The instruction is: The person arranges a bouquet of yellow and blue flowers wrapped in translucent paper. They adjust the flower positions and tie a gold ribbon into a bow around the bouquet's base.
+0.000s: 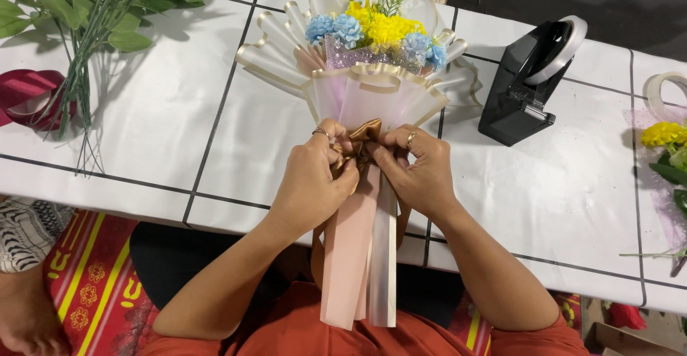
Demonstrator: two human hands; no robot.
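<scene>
We pinch the brown ribbon [363,143] with both hands, left hand [312,179] and right hand [421,172] clamped on its bow at the neck of the bouquet [368,62], which lies on the white table [157,113] beside a tape dispenser [526,88].

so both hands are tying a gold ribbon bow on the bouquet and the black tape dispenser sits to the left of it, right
Not quite: the black tape dispenser sits to the right of the bouquet, not the left; leafy green stems lie on the left. The head view shows it. The rest holds: the left hand and right hand both work the gold ribbon bow.
</scene>
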